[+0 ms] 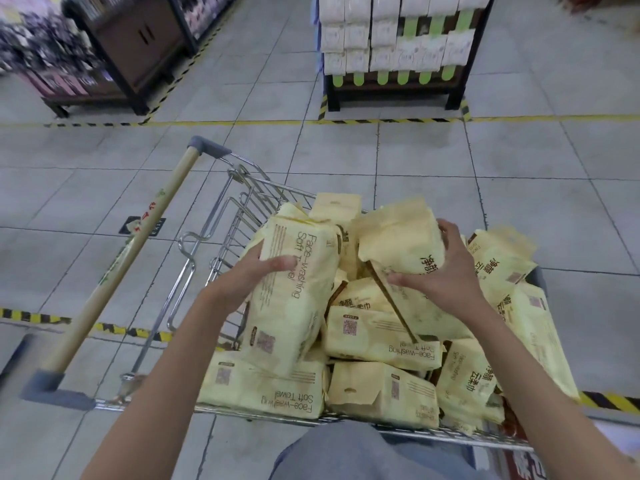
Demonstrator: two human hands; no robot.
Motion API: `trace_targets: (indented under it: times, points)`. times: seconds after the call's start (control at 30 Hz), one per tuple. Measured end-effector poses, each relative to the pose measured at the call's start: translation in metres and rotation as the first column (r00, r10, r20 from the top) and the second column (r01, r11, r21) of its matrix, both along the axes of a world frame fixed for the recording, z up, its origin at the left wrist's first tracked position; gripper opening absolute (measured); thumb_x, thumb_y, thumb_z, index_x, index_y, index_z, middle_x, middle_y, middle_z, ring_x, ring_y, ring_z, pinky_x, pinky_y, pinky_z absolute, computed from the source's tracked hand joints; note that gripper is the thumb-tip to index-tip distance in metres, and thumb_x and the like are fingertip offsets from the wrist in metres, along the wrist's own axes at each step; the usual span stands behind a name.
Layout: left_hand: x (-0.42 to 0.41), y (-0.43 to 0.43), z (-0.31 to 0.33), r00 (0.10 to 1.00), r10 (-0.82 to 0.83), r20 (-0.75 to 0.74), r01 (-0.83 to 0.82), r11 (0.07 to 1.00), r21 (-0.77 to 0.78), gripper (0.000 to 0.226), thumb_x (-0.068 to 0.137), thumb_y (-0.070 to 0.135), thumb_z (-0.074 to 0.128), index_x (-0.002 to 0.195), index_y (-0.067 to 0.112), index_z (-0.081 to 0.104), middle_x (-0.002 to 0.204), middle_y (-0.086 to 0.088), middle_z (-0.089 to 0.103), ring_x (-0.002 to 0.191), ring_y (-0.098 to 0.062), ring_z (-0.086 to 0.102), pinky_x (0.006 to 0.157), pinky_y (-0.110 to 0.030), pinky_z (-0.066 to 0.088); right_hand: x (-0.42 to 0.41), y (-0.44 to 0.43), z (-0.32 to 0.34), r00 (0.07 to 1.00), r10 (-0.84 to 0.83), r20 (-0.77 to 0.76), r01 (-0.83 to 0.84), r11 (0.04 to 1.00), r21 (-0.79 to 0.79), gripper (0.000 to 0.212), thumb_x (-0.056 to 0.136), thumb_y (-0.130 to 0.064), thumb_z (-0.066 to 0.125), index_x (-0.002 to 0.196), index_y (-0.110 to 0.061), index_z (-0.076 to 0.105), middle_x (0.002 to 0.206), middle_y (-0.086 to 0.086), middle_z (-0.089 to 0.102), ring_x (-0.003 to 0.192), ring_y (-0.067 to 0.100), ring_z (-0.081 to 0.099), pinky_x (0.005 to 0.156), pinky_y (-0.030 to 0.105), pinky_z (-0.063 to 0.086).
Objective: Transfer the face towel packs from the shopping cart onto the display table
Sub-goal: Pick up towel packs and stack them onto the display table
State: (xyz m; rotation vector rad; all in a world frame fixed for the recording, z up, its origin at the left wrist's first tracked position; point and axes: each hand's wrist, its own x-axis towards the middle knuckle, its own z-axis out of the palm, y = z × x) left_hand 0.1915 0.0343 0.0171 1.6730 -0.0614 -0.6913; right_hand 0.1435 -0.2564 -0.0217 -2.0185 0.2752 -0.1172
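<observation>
The wire shopping cart (214,237) in front of me is heaped with several pale yellow face towel packs. My left hand (252,268) grips one pack (294,292) that stands on end at the cart's left side, thumb across its printed front. My right hand (440,271) grips another pack (401,237) near the top of the heap, fingers curled over its far edge and thumb on its near side. More packs (381,337) lie flat beneath and around both hands.
The cart's wooden handle (124,275) with grey end caps juts out at the left. Across the tiled floor stands a display table (398,50) stacked with white boxes, and a dark wooden shelf unit (138,46) at the far left. Yellow-black tape marks the floor.
</observation>
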Motion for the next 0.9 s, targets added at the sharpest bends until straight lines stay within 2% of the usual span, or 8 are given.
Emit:
trace_targets:
  times: [0.1,0.23,0.4,0.47,0.53,0.67,0.8,0.9]
  points:
    - [-0.009,-0.014,-0.004,0.983,0.166,-0.078,-0.178,0.966,-0.188,0.093,0.034,0.058,0.089,0.111,0.014,0.062,0.097,-0.005,0.075,0.087,-0.021,0.072,0.064,-0.029,0.058,-0.007,-0.003,0.006,0.997,-0.078,-0.013,0.079,0.977,0.197,0.11,0.029,-0.051,0.085,0.127,-0.027,0.04,0.114,-0.011,0.057,0.107,0.013,0.057,0.084,0.028,0.045]
    - [-0.026,-0.025,-0.02,0.901,0.325,-0.288,-0.414,0.841,-0.349,0.098,0.029,0.047,0.093,0.115,0.012,0.062,0.103,-0.01,0.073,0.091,-0.026,0.071,0.067,-0.037,0.059,-0.021,-0.007,0.004,0.984,-0.167,-0.058,0.177,0.931,0.32,0.113,0.025,-0.053,0.089,0.124,-0.023,0.045,0.112,-0.005,0.063,0.101,0.015,0.063,0.086,0.04,0.052]
    - [-0.05,-0.026,-0.043,0.796,0.389,-0.463,-0.586,0.688,-0.429,0.059,0.065,0.041,0.075,0.116,0.015,0.064,0.107,-0.013,0.072,0.094,-0.031,0.07,0.067,-0.044,0.059,-0.048,-0.006,0.0,0.955,-0.256,-0.152,0.296,0.877,0.378,0.122,0.016,-0.062,0.086,0.125,-0.025,0.046,0.106,-0.012,0.064,0.093,0.004,0.063,0.072,0.029,0.05]
    - [-0.055,-0.024,-0.05,0.773,0.386,-0.504,-0.61,0.67,-0.423,0.049,0.074,0.04,0.063,0.118,0.017,0.063,0.11,-0.013,0.071,0.097,-0.032,0.069,0.071,-0.048,0.058,-0.06,-0.001,-0.001,0.941,-0.283,-0.185,0.333,0.871,0.361,0.126,0.014,-0.063,0.086,0.127,-0.025,0.046,0.107,-0.012,0.065,0.094,0.005,0.064,0.074,0.03,0.052]
    - [-0.057,-0.022,-0.054,0.767,0.36,-0.532,-0.607,0.675,-0.419,0.048,0.075,0.039,0.06,0.118,0.018,0.062,0.111,-0.013,0.071,0.097,-0.031,0.069,0.074,-0.048,0.057,-0.071,0.006,-0.002,0.916,-0.336,-0.219,0.394,0.853,0.342,0.133,0.011,-0.065,0.085,0.131,-0.024,0.043,0.114,-0.006,0.063,0.102,0.016,0.062,0.085,0.04,0.052]
    - [-0.055,-0.012,-0.055,0.782,0.277,-0.558,-0.556,0.715,-0.424,0.048,0.074,0.039,0.061,0.117,0.018,0.063,0.108,-0.012,0.072,0.092,-0.03,0.071,0.066,-0.045,0.058,-0.095,0.025,0.003,0.862,-0.446,-0.241,0.505,0.8,0.324,0.135,0.011,-0.064,0.086,0.132,-0.023,0.042,0.12,-0.001,0.061,0.108,0.024,0.061,0.092,0.052,0.05]
    - [-0.053,0.005,-0.057,0.8,0.197,-0.566,-0.5,0.741,-0.449,0.045,0.072,0.042,0.064,0.11,0.02,0.069,0.106,-0.011,0.073,0.09,-0.03,0.071,0.062,-0.044,0.058,-0.122,0.047,0.011,0.796,-0.568,-0.208,0.605,0.732,0.314,0.129,0.014,-0.062,0.087,0.129,-0.024,0.043,0.116,-0.003,0.063,0.104,0.022,0.063,0.086,0.047,0.053]
    - [-0.053,0.013,-0.06,0.821,0.088,-0.564,-0.412,0.775,-0.478,0.032,0.07,0.046,0.064,0.089,0.024,0.079,0.099,-0.009,0.075,0.085,-0.028,0.072,0.059,-0.042,0.058,-0.147,0.068,0.016,0.73,-0.664,-0.165,0.678,0.672,0.296,0.115,0.02,-0.057,0.087,0.123,-0.026,0.045,0.108,-0.006,0.065,0.097,0.016,0.066,0.074,0.036,0.055]
